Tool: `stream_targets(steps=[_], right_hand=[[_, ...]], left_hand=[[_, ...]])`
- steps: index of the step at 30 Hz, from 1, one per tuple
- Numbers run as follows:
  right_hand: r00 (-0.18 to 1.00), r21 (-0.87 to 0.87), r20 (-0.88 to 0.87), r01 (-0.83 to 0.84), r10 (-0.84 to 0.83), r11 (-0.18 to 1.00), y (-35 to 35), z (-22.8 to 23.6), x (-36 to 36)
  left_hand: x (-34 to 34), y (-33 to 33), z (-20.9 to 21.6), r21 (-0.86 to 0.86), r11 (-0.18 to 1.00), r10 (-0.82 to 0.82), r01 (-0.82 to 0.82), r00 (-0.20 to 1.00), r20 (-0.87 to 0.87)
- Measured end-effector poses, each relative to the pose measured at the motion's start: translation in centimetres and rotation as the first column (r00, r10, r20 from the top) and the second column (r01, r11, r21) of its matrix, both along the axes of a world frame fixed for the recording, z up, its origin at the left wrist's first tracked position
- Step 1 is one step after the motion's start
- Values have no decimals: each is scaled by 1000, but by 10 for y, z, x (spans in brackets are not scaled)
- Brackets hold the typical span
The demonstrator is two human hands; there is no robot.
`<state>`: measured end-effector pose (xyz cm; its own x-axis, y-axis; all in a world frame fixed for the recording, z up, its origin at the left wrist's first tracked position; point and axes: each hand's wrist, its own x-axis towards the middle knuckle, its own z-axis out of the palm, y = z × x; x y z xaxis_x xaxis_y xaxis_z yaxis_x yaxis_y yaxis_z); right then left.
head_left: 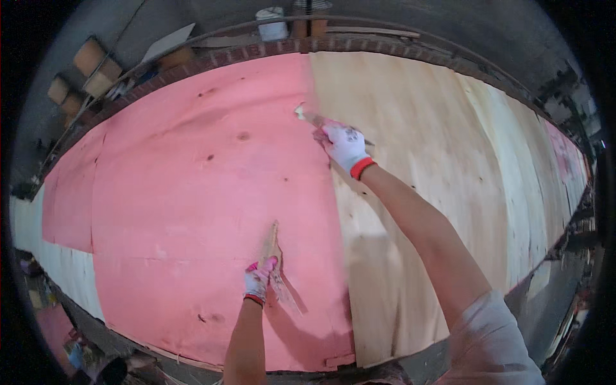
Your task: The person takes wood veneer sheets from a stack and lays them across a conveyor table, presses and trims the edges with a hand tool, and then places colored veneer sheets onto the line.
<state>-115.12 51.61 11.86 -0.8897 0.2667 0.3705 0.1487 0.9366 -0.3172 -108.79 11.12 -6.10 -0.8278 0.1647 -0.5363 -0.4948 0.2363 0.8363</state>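
Note:
A large sheet of pink-faced veneer [160,192] lies on the stack, its right edge beside a bare tan wood sheet [417,141]. My right hand [346,146], in a white glove with a red cuff, reaches to the seam near the far edge. Its fingers are closed on a narrow flat tool [310,118], a blade or scraper by its shape. The tip meets a small pale patch [299,111] on the pink face. Nearer to me, my gloved left hand [258,282] grips a ragged strip of wood veneer [274,242], held over the pink sheet.
Past the far edge runs a low brick ledge [224,54] with a white bucket [272,24] on it. Cardboard boxes [96,64] stand at the far left. Paler sheets [513,167] overlap on the right. Small dark knots [210,157] dot the pink face.

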Motion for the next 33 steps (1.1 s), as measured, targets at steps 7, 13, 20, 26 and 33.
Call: stream_targets(steps=[7,13,20,26,33], right_hand=[[907,175,395,81,-145,981,9,-104,-143],[851,-678,505,288,144,676,78,-98,-197],[974,-955,-169,-199,-151,-219,-7,-4,-10],[903,-890,409,426,130,-159,-193,14,296],[879,-800,475,413,-39,-436,-331,78,450]], left_hand=[[-4,-21,11,-43,994,104,-99,983,151],[-7,12,41,-195,980,8,40,970,241],[-7,3,64,-353,934,22,52,979,201],[-7,-12,-4,-290,956,33,-51,997,-67],[-29,-17,83,-614,713,-529,339,835,-153]])
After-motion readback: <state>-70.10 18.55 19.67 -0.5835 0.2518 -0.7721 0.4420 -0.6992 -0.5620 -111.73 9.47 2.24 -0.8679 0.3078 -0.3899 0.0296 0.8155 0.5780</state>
